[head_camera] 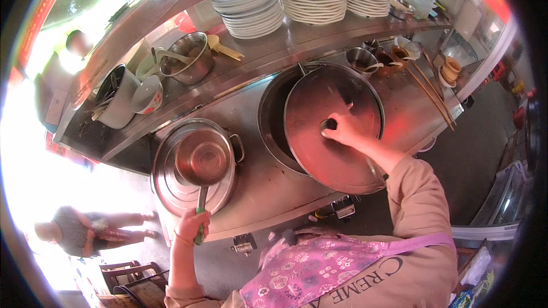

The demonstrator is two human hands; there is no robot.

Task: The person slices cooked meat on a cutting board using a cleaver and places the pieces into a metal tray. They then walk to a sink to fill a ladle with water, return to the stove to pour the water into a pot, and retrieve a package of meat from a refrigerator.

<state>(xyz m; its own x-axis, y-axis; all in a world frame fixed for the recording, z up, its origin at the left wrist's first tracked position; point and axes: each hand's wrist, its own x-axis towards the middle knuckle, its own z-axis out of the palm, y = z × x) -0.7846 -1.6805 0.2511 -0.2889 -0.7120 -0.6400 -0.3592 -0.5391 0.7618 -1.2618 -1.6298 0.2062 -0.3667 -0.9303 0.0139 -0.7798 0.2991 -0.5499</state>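
My left hand point(191, 226) grips the green handle of a metal dipper point(203, 158). The round bowl of the dipper is over a shiny metal lid point(165, 179) on the left of the stainless steel counter point(252, 184); whether they touch I cannot tell. My right hand point(346, 128) holds the knob of a large round metal lid point(310, 149). That lid sits off to the right over a wide cooking pot point(270, 128) set in the counter. Along the pot's left side a dark gap shows; its contents cannot be made out.
Stacked white plates point(312, 2) line the upper shelf. A metal pot with a ladle point(192, 64), a utensil pot point(117, 102) and a floral bowl point(147, 96) stand at left. Small seasoning bowls point(361, 60) and long chopsticks point(430, 94) lie at right. Another person point(77, 231) is at far left.
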